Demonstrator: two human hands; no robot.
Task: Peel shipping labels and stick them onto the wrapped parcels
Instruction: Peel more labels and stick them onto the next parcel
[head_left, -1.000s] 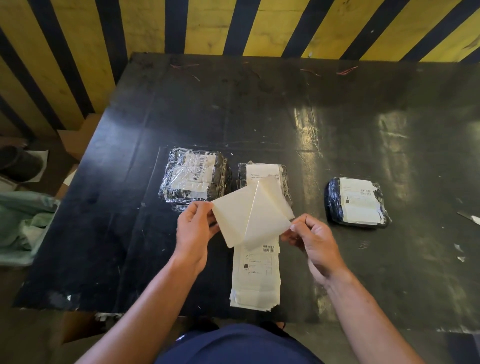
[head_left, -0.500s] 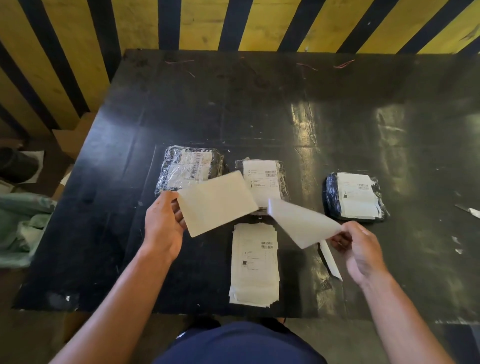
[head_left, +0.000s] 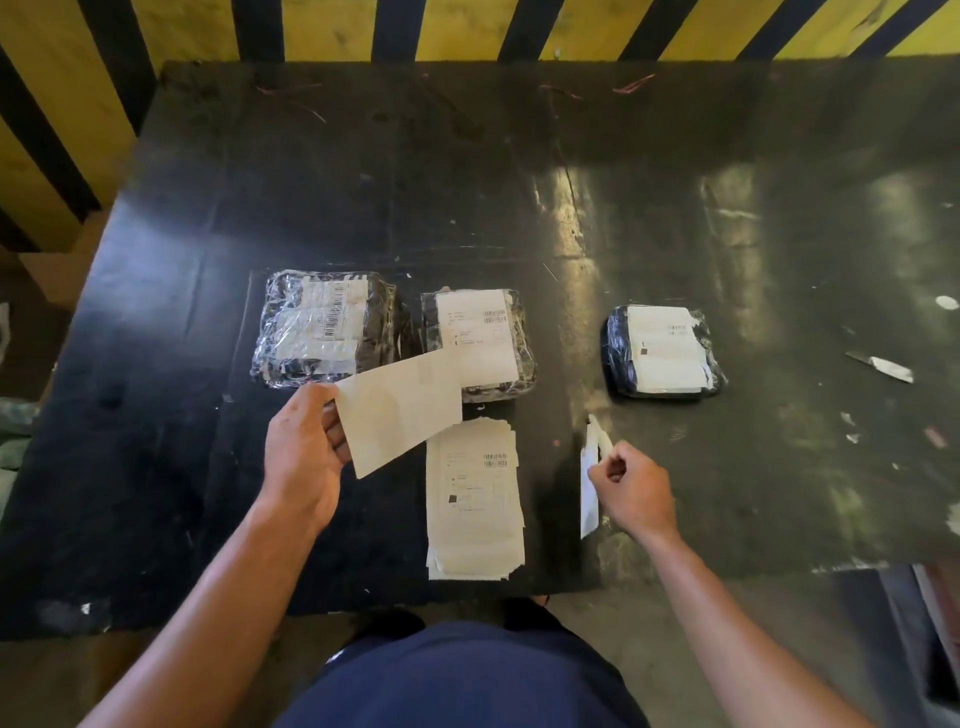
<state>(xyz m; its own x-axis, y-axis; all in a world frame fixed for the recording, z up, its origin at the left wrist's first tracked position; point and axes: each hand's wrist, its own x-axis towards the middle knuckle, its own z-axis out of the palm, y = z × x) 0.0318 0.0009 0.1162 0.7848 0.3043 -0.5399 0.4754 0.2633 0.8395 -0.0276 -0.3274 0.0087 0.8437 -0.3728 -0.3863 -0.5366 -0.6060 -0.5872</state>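
my left hand (head_left: 304, 457) pinches a peeled sheet (head_left: 400, 410) by its edge, above the stack (head_left: 472, 499); which face is sticky i cannot tell. my right hand (head_left: 631, 491) pinches a thin strip (head_left: 589, 483). the sheet is probably light and floppy, best held at a corner. three parcels (head_left: 324, 327) lie beyond.
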